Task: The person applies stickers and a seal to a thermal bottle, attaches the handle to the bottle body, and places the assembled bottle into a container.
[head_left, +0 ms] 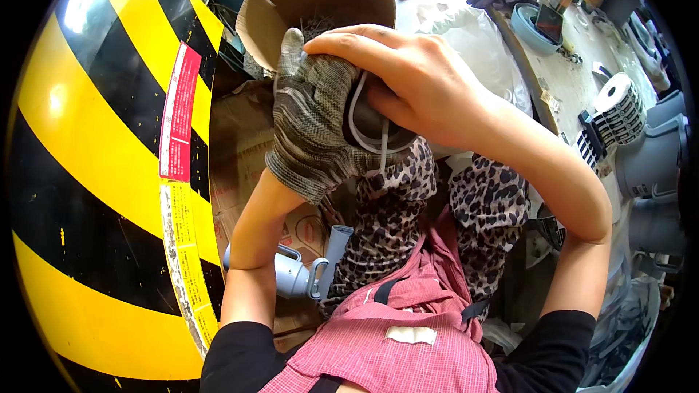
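Sitting between both hands point(313, 116) point(429, 73) | grey part point(370, 133) | right thumb point(387, 104) apparently inside

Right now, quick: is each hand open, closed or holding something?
Left hand: gloved, closed around a gray hollow part.
Right hand: bare, bent over the part's opening; whether it grips anything can't be told.

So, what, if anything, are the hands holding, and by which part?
A grey, hollow, rounded, plastic-looking part: the left hand, in a striped knit glove, holds its outer side; the bare right hand has its thumb inside the open end.
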A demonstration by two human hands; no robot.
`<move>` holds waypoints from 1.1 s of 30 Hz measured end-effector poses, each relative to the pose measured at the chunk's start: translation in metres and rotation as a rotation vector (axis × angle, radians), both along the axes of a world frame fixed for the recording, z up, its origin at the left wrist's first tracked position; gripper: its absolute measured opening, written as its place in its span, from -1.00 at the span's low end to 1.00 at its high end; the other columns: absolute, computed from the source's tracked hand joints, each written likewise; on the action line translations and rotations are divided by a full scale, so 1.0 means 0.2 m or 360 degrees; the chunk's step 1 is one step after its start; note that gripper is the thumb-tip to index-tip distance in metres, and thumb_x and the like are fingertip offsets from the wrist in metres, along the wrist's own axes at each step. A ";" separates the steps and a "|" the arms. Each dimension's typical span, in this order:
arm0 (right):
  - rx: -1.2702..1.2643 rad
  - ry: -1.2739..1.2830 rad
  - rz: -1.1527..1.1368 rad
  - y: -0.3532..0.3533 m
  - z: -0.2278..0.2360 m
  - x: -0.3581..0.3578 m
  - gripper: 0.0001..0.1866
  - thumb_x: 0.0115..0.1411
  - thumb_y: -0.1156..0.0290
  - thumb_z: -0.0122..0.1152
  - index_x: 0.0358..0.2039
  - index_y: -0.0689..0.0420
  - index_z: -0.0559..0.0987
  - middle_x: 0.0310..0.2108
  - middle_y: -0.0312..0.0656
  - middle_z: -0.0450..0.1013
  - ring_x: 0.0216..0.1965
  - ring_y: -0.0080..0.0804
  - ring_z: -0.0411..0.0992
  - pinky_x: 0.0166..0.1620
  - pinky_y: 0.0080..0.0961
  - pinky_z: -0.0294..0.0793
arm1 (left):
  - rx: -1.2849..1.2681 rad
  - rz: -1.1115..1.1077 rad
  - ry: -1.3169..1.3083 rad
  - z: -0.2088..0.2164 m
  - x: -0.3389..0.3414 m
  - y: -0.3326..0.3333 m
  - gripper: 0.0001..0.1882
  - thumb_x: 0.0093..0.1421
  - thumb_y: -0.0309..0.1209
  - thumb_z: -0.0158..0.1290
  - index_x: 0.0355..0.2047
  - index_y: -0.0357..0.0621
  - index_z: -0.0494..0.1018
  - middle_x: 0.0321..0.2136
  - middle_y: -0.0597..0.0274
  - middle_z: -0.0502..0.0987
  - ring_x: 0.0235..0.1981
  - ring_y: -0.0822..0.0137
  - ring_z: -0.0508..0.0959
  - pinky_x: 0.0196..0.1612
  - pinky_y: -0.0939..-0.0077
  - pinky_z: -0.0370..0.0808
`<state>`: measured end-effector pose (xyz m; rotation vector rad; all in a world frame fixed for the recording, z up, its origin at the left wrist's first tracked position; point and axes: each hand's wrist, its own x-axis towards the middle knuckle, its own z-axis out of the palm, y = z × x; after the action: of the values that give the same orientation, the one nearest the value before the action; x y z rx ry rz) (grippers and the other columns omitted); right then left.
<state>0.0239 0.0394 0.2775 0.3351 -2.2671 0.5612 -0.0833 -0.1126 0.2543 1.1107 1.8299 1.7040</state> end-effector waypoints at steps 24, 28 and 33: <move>-0.0260 -0.0127 0.0209 -0.09 -0.14 0.03 -0.27 -0.16 0.75 0.16 0.12 0.02 0.55 0.14 -0.09 0.48 0.17 -0.03 0.43 0.26 -0.14 0.37 | 0.3364 -0.0963 -0.2861 -0.39 0.26 0.30 -0.67 0.29 -0.65 0.02 0.07 -0.41 0.40 0.03 0.21 0.51 0.14 0.27 0.46 0.32 0.12 0.39; -0.0250 -0.0175 0.0250 -0.04 -0.10 0.09 -0.26 -0.03 0.78 0.11 0.20 -0.07 0.49 0.38 -0.03 0.21 0.42 0.19 0.06 0.40 0.05 0.16 | 0.1750 -0.0669 -0.1664 -0.25 0.19 0.09 -0.55 0.35 -0.56 0.00 0.23 -0.27 0.25 0.19 0.17 0.36 0.23 0.25 0.39 0.34 0.14 0.38; 0.0085 -0.0128 -0.0309 -0.10 0.00 0.28 -0.64 0.25 0.14 0.26 -0.06 0.09 0.65 0.45 -0.02 0.11 0.49 0.27 -0.15 0.41 0.17 -0.04 | 0.0145 -0.0309 -0.0503 -0.15 0.10 -0.09 -0.33 0.44 -0.33 -0.05 0.46 -0.04 -0.05 0.43 0.15 0.07 0.43 0.21 0.14 0.44 0.15 0.19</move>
<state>0.0807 0.0188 0.2766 0.1183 -2.3628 0.4207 -0.0640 -0.1307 0.2252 0.9546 1.4191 1.7472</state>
